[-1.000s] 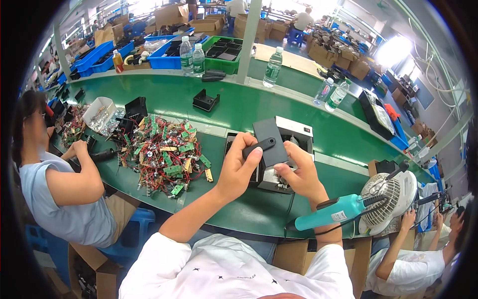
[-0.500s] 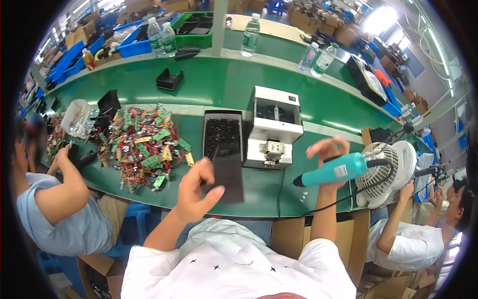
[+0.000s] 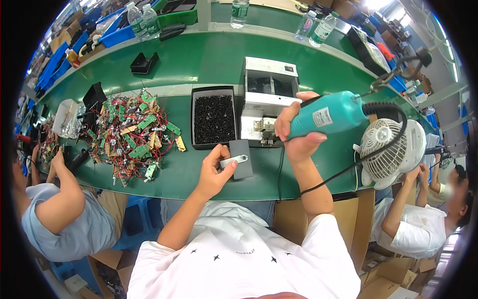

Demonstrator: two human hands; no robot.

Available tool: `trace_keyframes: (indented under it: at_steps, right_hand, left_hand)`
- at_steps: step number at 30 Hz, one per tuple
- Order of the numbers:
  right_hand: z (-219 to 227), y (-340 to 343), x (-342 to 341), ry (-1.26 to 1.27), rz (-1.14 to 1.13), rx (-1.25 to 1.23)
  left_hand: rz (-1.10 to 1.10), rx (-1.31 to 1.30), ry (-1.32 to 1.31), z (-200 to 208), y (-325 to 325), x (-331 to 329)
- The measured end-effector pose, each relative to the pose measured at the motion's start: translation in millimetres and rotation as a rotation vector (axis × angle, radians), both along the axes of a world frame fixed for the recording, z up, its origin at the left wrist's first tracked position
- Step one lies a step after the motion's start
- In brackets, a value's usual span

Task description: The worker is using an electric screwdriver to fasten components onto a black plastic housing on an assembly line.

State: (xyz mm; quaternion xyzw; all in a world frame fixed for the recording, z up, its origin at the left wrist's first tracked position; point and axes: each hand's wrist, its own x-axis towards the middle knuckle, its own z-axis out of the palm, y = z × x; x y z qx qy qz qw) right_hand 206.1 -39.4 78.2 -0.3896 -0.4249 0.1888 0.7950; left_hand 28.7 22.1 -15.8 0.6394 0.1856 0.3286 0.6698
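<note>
My left hand (image 3: 216, 172) is closed near the bench's front edge, its thumb pressing a small silvery bar (image 3: 236, 161) with a round dark spot at one end. Behind that bar is a dark grey rectangular piece (image 3: 242, 172); whether my fingers also grip it I cannot tell. My right hand (image 3: 297, 129) is wrapped round a teal electric screwdriver (image 3: 326, 117), raised in front of a white screw feeder (image 3: 269, 79). The screwdriver's tip is hidden by my hand. A black box (image 3: 213, 117) full of small dark screws sits left of the feeder.
On the left lies a heap of green circuit boards with red wires (image 3: 137, 129). A white fan (image 3: 388, 149) stands at the right, with the screwdriver's black cable (image 3: 343, 179) looping before it. Bottles (image 3: 323, 30) line the back shelf. Co-workers sit on both sides.
The screwdriver was tilted left beside my loosely open right hand; now that hand grips it, higher up. My left hand has closed on the silvery bar, and the dark grey piece looks lower and shorter.
</note>
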Motion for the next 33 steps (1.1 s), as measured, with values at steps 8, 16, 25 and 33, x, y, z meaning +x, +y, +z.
trace_keyframes:
  at_steps: [8, 16, 25, 33]
  right_hand:
    - [2.6, 0.2, -2.8, 0.015, 0.046, -0.079]
    - [27.5, -6.1, -37.4, 0.141, 0.271, 0.03]
    - [25.7, 7.4, -45.9, 0.063, 0.258, -0.116]
    - [21.7, 5.9, -54.0, -0.001, 0.274, -0.158]
  left_hand:
    - [-0.001, -0.008, -0.023, -4.8, -3.1, -1.6]
    - [-0.02, 0.075, -0.044, -5.8, 1.3, -2.0]
    - [-0.023, 0.101, -0.029, 1.2, 1.7, -2.3]
    - [0.005, 0.145, -0.024, -4.9, -3.0, -3.9]
